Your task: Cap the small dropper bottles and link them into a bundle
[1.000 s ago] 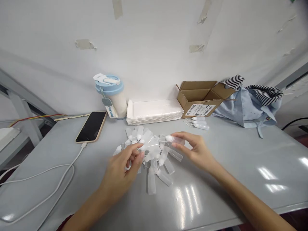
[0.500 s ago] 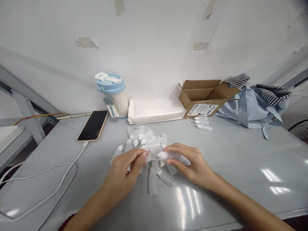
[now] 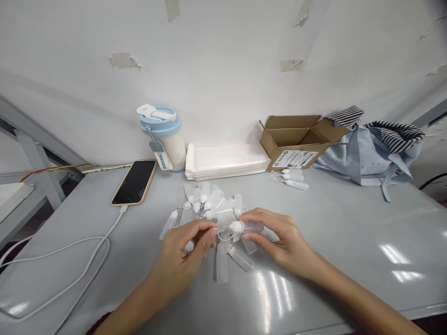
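Note:
Between the thumb and fingers of my right hand [image 3: 279, 237] lies a small translucent squeeze bottle [image 3: 252, 226], nearly level, its white top and thin needle tip pointing left. My left hand [image 3: 192, 246] is closed in a pinch just left of that tip. A thin white tether [image 3: 225, 238] loops from the bottle's neck to the left fingertips, which grip the small cap at its end, mostly hidden by the fingers. Under and around both hands lies a loose pile of similar needle-tip bottles [image 3: 221, 265], some partly covered by the hands.
A phone [image 3: 134, 183] with a white charging cable [image 3: 101, 242] lies at left. Along the wall stand a blue-lidded cup [image 3: 171, 144], a stack of white packets [image 3: 226, 160], an open cardboard box [image 3: 293, 144] and a blue cloth bag [image 3: 370, 158]. Several bottles [image 3: 296, 184] lie before the box.
My left fingertips have moved slightly right and down, closer to the bottle's needle tip. The bottle in my right hand has barely shifted.

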Action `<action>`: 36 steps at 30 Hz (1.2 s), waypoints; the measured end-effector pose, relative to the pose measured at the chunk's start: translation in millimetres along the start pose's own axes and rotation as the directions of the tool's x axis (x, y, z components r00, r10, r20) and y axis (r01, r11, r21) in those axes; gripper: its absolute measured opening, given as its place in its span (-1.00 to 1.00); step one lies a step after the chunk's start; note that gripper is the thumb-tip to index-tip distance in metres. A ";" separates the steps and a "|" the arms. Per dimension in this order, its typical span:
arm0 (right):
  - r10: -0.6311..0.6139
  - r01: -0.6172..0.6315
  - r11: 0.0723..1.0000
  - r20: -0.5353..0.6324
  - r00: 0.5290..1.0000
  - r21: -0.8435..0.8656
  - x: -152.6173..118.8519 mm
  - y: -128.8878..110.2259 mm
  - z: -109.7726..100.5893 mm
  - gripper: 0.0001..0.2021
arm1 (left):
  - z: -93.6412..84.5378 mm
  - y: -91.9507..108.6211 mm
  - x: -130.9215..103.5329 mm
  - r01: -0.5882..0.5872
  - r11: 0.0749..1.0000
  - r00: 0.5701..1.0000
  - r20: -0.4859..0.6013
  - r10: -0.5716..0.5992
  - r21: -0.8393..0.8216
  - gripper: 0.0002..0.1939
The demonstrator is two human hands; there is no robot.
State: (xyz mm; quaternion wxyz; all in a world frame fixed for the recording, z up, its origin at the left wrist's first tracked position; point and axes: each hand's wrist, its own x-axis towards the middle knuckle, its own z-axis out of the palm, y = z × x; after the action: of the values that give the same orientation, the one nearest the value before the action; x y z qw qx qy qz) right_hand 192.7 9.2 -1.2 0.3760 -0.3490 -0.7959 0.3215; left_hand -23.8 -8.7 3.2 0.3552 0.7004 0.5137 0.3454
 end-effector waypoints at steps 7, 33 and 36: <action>-0.028 0.028 0.999 0.027 0.999 0.016 -1.0 -3.1 1.5 -0.76 | 1.1 1.6 -3.7 -0.034 0.997 0.999 0.004 0.035 -0.076 -0.83; -0.160 0.154 0.983 -0.056 0.986 -0.102 -3.7 -7.0 8.6 -0.78 | 5.8 -0.4 -6.2 -0.176 0.981 0.984 0.025 0.174 0.078 -0.83; -0.205 0.192 0.968 -0.069 0.976 -0.165 -4.6 -4.6 10.8 -0.79 | 7.6 -3.0 -5.8 -0.182 0.979 0.983 0.041 0.179 0.090 -0.82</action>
State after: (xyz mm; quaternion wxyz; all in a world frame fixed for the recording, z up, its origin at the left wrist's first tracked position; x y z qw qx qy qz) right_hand 184.5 0.3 -4.9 0.4113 -0.3096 -0.8329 0.2033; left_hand -20.2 -14.7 -3.9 0.2977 0.7654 0.4580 0.3404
